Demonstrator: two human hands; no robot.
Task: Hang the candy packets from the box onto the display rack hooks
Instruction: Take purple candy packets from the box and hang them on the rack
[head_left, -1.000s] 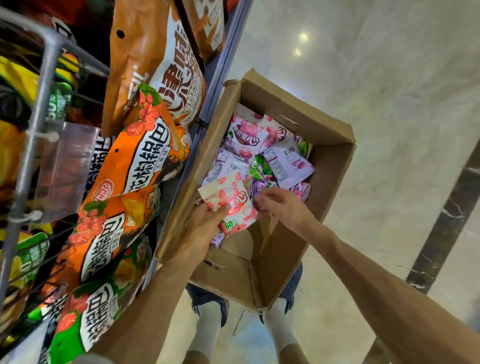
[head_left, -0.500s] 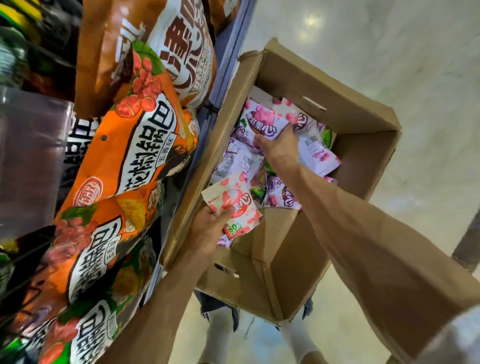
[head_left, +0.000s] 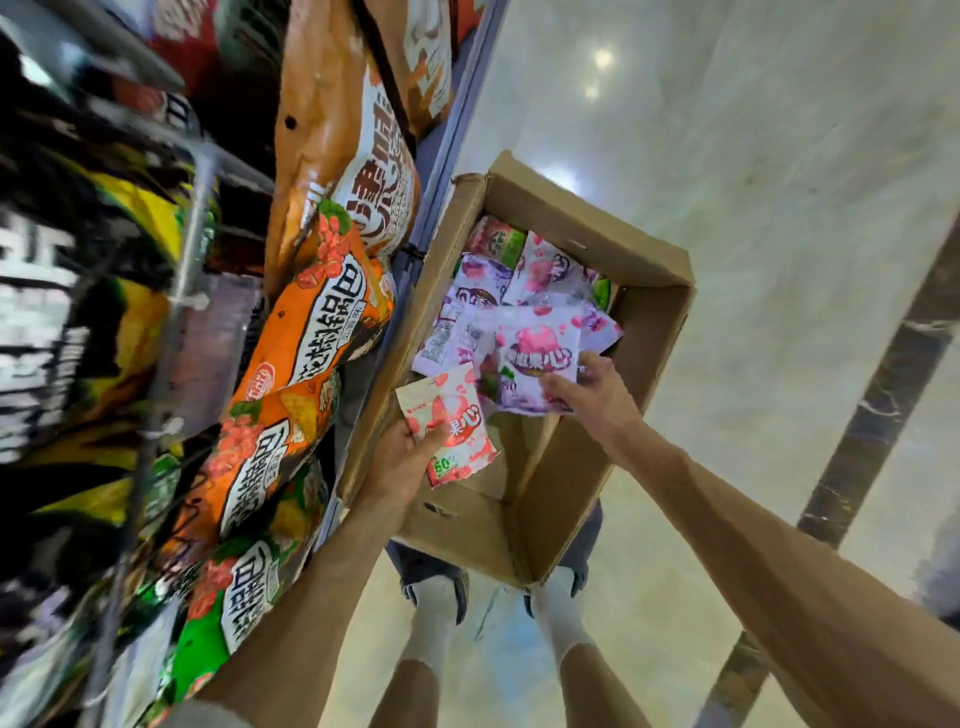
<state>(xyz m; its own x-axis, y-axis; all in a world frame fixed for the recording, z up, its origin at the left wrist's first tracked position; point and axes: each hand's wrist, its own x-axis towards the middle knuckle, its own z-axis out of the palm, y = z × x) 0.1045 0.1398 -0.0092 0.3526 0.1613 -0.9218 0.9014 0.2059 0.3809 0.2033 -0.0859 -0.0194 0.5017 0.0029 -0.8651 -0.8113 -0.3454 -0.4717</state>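
An open cardboard box stands on the floor beside the display rack. Several pink, purple and green candy packets lie inside it. My left hand grips a pink and white candy packet over the box's near left corner. My right hand pinches the lower edge of a second pink packet and holds it above the pile.
Large orange and brown snack bags hang on the rack at the left, close against the box. A grey rack upright runs beside the box. Pale marble floor lies to the right. My feet stand under the box's near end.
My right hand drew back from the far part of the box, now holding a pink packet lifted off the pile. My left hand kept its packet. The view tilted up.
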